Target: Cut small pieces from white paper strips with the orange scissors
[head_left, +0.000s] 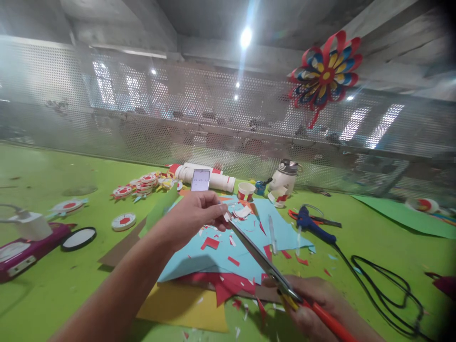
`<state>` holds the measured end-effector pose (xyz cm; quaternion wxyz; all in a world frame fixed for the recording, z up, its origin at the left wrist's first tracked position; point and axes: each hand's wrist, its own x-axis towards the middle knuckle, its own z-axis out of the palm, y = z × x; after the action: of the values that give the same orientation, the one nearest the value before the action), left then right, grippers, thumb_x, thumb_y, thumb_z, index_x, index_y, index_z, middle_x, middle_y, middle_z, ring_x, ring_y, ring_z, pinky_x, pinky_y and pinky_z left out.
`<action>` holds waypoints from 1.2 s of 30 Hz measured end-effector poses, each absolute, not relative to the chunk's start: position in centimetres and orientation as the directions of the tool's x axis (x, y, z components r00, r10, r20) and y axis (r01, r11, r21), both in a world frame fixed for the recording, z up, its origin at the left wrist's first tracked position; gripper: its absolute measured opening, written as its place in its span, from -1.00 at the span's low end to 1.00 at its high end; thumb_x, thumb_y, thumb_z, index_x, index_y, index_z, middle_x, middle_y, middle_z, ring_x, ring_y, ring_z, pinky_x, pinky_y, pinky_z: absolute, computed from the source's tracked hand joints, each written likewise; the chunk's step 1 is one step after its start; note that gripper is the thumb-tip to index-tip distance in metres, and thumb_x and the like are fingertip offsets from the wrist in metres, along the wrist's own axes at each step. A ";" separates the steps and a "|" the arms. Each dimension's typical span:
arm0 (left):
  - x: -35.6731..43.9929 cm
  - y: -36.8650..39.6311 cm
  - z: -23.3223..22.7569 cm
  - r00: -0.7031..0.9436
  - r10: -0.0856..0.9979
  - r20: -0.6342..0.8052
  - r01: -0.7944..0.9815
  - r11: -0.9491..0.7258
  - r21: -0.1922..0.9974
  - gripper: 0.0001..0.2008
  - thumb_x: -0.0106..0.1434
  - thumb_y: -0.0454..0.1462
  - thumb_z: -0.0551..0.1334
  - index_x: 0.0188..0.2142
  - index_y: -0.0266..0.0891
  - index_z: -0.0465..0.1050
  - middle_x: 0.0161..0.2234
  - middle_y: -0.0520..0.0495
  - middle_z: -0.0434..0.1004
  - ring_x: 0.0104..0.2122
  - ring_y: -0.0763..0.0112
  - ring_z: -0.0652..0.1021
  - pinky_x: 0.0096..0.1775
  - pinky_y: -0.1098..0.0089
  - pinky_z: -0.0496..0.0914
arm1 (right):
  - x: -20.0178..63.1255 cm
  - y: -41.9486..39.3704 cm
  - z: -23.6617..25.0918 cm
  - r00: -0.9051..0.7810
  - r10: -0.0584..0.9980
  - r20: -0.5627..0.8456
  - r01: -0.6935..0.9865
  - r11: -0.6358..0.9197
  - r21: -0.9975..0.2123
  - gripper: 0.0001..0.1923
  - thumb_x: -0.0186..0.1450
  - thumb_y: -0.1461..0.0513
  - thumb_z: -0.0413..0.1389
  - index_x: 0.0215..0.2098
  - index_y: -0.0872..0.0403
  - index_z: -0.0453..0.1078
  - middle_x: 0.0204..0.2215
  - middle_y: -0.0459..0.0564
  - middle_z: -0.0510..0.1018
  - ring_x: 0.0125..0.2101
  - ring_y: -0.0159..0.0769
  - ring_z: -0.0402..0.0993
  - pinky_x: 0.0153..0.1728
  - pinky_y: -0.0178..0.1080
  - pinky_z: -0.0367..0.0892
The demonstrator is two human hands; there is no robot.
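Observation:
My left hand (201, 211) pinches a small white piece of paper (227, 216) between thumb and fingers. In my right hand (317, 299) is a pair of scissors (263, 262) with red handles. Its long blades point up and left, and the tips reach the paper at my left fingertips; the blades look nearly closed. Below both hands lie light blue sheets (188, 261) strewn with red and white scraps (210, 243). Curled white cuttings (242, 212) rest just beyond my left fingertips.
A hot glue gun (313, 223) with a looped black cord lies right, beside orange-handled scissors. Behind stand a paper cup (245, 191), a phone (200, 180), white rolls and a white bottle (284, 178). A purple power strip (32, 247) and round paper pieces (123, 221) sit left.

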<state>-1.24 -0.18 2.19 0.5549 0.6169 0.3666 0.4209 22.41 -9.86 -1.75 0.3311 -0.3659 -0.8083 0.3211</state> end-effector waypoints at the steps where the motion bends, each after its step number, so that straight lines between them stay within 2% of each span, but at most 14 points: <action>1: -1.2 -0.2 2.2 0.377 0.920 0.111 -0.016 -0.114 0.993 -0.84 0.13 -0.29 0.24 -0.54 -0.31 0.40 -0.55 -0.04 0.50 -0.54 0.49 0.50 -0.40 0.43 0.36 | 22.4 -9.9 -1.9 -0.507 0.804 0.312 0.380 0.533 -0.756 -0.64 0.32 0.01 -0.02 -0.04 -0.08 0.47 -0.31 -0.06 0.62 -0.39 -0.28 0.55 -0.40 -0.40 0.39; 9: -1.2 -0.1 2.1 0.378 0.919 0.108 -0.039 -0.101 0.994 -0.83 0.12 -0.27 0.25 -0.55 -0.31 0.40 -0.55 -0.05 0.51 -0.55 0.49 0.50 -0.40 0.42 0.38 | 22.5 -9.9 -2.8 -0.487 0.789 0.373 0.376 0.575 -0.727 -0.68 0.35 0.02 -0.04 -0.04 -0.14 0.44 -0.39 -0.12 0.59 -0.46 -0.35 0.51 -0.47 -0.43 0.33; 12: -1.1 0.0 1.9 0.381 0.917 0.118 -0.061 -0.103 0.993 -0.83 0.11 -0.26 0.26 -0.54 -0.30 0.40 -0.55 -0.05 0.51 -0.54 0.47 0.51 -0.39 0.40 0.39 | 22.5 -9.9 -2.8 -0.478 0.794 0.375 0.411 0.580 -0.704 -0.65 0.35 0.00 -0.06 -0.16 -0.06 0.48 -0.41 -0.08 0.58 -0.47 -0.32 0.50 -0.46 -0.41 0.33; 16: -1.1 0.2 1.6 0.377 0.913 0.153 -0.111 -0.119 0.987 -0.82 0.09 -0.23 0.28 -0.54 -0.29 0.39 -0.56 -0.05 0.51 -0.55 0.45 0.50 -0.39 0.36 0.40 | 22.7 -9.9 -2.8 -0.459 0.820 0.342 0.473 0.552 -0.687 -0.52 0.33 -0.09 -0.14 -0.25 0.04 0.46 -0.48 -0.01 0.54 -0.50 -0.27 0.47 -0.50 -0.36 0.34; 19: -0.9 0.3 1.5 0.344 0.925 0.162 -0.147 -0.117 0.982 -0.82 0.07 -0.23 0.30 -0.55 -0.28 0.39 -0.57 -0.04 0.50 -0.55 0.45 0.49 -0.38 0.35 0.40 | 22.8 -9.9 -2.9 -0.471 0.816 0.335 0.479 0.556 -0.679 -0.45 0.33 -0.11 -0.20 -0.22 0.08 0.46 -0.51 0.01 0.51 -0.52 -0.26 0.45 -0.53 -0.35 0.35; 25: -0.3 0.1 1.1 0.291 0.943 0.163 -0.200 -0.107 0.974 -0.82 0.09 -0.24 0.30 -0.55 -0.27 0.39 -0.56 -0.04 0.51 -0.50 0.44 0.52 -0.35 0.38 0.41 | 23.2 -9.6 -3.6 -0.502 0.809 0.306 0.489 0.557 -0.671 -0.49 0.34 -0.07 -0.16 -0.07 0.06 0.42 -0.53 -0.03 0.47 -0.47 -0.24 0.48 -0.53 -0.37 0.35; 29: 0.3 -0.3 0.9 0.234 0.955 0.181 -0.245 -0.122 0.962 -0.83 0.10 -0.25 0.29 -0.53 -0.30 0.39 -0.55 -0.03 0.51 -0.51 0.46 0.51 -0.36 0.42 0.39 | 23.3 -9.4 -3.7 -0.502 0.821 0.272 0.519 0.538 -0.664 -0.58 0.33 -0.03 -0.10 -0.18 0.08 0.43 -0.51 -0.04 0.46 -0.49 -0.27 0.45 -0.52 -0.39 0.33; 36: 0.9 -0.7 1.0 0.186 0.963 0.196 -0.270 -0.142 0.952 -0.82 0.11 -0.25 0.28 -0.53 -0.32 0.39 -0.54 -0.03 0.51 -0.52 0.49 0.50 -0.38 0.45 0.38 | 22.8 -9.2 -3.8 -0.469 0.800 0.374 0.489 0.587 -0.645 -0.55 0.30 -0.07 -0.10 -0.31 0.07 0.43 -0.56 -0.07 0.41 -0.57 -0.33 0.34 -0.54 -0.38 0.31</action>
<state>0.92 -0.70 0.99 0.5653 0.5230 0.3311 0.5453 22.79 -9.16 -3.80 0.3361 -0.3908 -0.8250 0.2316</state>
